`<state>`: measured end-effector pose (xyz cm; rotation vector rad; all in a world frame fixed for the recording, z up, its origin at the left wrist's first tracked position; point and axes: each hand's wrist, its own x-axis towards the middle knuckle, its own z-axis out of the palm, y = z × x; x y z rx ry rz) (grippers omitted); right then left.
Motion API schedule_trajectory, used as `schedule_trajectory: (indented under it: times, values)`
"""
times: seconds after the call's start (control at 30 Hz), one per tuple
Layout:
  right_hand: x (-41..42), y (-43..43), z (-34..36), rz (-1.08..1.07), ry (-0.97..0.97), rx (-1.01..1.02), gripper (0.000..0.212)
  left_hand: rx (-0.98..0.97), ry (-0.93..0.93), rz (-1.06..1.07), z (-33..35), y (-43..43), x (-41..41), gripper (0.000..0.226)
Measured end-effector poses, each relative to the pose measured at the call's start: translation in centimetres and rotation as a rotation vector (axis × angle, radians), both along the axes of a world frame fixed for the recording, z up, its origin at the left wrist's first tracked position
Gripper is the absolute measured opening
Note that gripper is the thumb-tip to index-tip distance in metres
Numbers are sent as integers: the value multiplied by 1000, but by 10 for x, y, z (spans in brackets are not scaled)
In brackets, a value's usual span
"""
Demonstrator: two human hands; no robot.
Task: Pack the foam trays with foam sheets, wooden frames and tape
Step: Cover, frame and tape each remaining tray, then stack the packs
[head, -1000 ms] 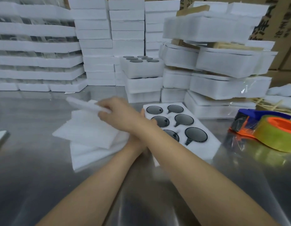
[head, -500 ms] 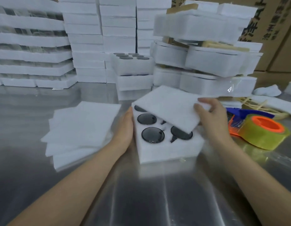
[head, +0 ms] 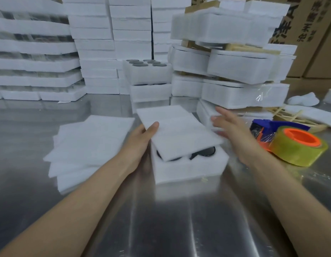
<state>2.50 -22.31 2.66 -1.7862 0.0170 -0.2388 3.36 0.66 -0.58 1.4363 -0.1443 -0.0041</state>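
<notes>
**Sheet is down on the tray, right hand is coming away**

We are covering the foam tray (head: 188,169) with a foam sheet (head: 179,130). Half a second ago our right hand (head: 233,134) was holding the sheet by its far right corner above the tray. Now its fingers are stretching out straight and spread, blurred, just off the sheet's right edge and holding nothing. Our left hand (head: 140,140), which was resting against the tray's left wall, is now gripping the sheet's left edge. The thumb is pressing on top; the other fingers are hidden beneath, so we cannot tell exactly what they are touching.

The sheet is lying on the tray but sitting skewed. Between our two wrists, the dark round pieces (head: 205,152) are still peeking out under its near corner, so we are judging the cover not yet squared.

The pile of spare sheets (head: 90,138) is lying just outside our left knuckles. The tape dispenser (head: 290,145) is sitting close behind the right hand, and what look like wooden frames (head: 298,118) are lying beyond it, well past the right fingertips. Neither is in use yet.
</notes>
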Motion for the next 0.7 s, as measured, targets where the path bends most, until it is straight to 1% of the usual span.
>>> schedule_trajectory:
  times: [0.07,0.13,0.2,0.27,0.33,0.4,0.5,0.57,0.63,0.67,0.7]
  values:
    - [1,11,-9,168,128,15,60,10,-39,54,2,1,-1,36]
    - [-1,12,-7,286,245,97,63,-9,-52,81,2,0,-3,35]
    - [1,4,-3,334,324,104,65,6,-21,69,2,-2,-4,34]
    - [0,0,-4,340,354,58,64,16,35,22,2,-4,-4,33]
    - [-1,2,-4,312,341,32,63,-18,87,-32,4,-5,-4,33]
    - [-2,5,-5,291,325,38,58,-46,98,-60,5,-5,-5,35]
    - [-5,9,-3,211,274,66,44,-70,103,-63,4,-8,-6,37]
    - [-4,13,-7,155,205,60,44,-82,107,-67,2,-8,-5,38]
    - [-3,19,-12,125,142,116,53,-77,102,-68,4,-5,-1,37]
    - [-3,21,-14,125,129,156,52,-80,99,-66,4,-3,2,37]
    - [-2,23,-16,143,124,179,43,-88,100,-62,5,-1,4,37]
